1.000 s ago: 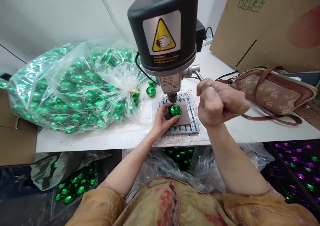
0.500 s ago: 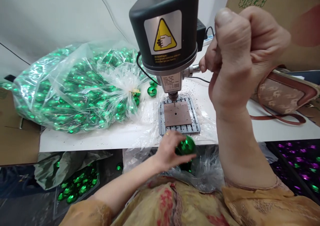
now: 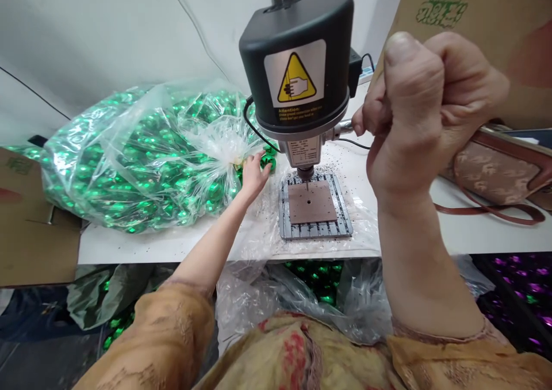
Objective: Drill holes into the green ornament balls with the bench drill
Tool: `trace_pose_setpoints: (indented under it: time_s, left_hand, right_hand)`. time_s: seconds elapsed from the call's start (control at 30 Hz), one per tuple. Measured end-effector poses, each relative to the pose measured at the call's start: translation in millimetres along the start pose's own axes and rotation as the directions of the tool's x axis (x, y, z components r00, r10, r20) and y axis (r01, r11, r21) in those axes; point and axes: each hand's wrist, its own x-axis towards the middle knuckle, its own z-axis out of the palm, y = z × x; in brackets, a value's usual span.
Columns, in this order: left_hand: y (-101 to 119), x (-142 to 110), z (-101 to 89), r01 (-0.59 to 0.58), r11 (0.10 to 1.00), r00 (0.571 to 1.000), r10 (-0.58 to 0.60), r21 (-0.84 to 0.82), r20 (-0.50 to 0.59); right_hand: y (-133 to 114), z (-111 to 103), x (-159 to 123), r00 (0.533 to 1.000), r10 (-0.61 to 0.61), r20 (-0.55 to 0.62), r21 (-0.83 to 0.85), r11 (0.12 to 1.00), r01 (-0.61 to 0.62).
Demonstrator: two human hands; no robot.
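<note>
My left hand reaches out over the white table, its finger and thumb apart at the near side of a shiny green faceted ball. The fingertips meet the ball's edge, and it still rests on the table. My right hand is raised in a fist around the feed lever of a small bench drill press. Most of the lever's grip is hidden by the fist. Below the chuck, the thin bit points down at a brown pad with one hole, lying on the slotted metal base.
A big clear bag full of green balls, tied at its neck, lies left. Dark shavings surround the base. At right are a patterned handbag and a cardboard box. Green balls sit in plastic below the table edge.
My left hand has moved from the table's front edge up and left to the ball beside the bag; the green ball it held is gone from it. My right fist stays on the lever.
</note>
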Motion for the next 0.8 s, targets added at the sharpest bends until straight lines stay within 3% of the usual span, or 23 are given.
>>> trace_pose_setpoints:
  time_s: [0.07,0.13,0.23,0.33,0.43,0.57,0.8]
  left_hand:
    - [-13,20,10.8,0.030,0.997,0.995,-0.024,-0.064,0.098]
    - [-17,24,16.8,0.068,0.986,0.990,-0.048,-0.153,0.131]
    - [-9,8,13.1,0.212,0.909,0.977,-0.191,-0.358,0.093]
    - [11,-24,1.7,0.311,0.782,0.949,-0.284,-0.540,0.136]
    - [31,-61,-3.8,0.285,0.738,0.959,-0.218,-0.612,0.183]
    - [45,-94,4.3,0.249,0.755,0.962,-0.119,-0.607,0.247]
    - [46,-100,18.3,0.197,0.815,0.957,-0.038,-0.545,0.289]
  right_hand:
    - [0,0,0,1.000,0.004,0.005,-0.001,1.000,-0.004]
    - [0,0,0,1.000,0.008,-0.016,-0.005,1.000,-0.008]
    - [-1,1,-1,1.000,0.012,-0.015,-0.042,0.999,-0.013]
    - [-3,0,-2,0.999,0.039,-0.007,-0.109,0.993,-0.039]
    - [-5,0,-4,0.999,0.043,-0.004,-0.120,0.992,-0.043]
    - [-6,-1,-4,1.000,0.025,0.013,-0.120,0.992,-0.024]
    - [-11,-4,-4,0.997,0.036,0.063,-0.223,0.975,-0.021]
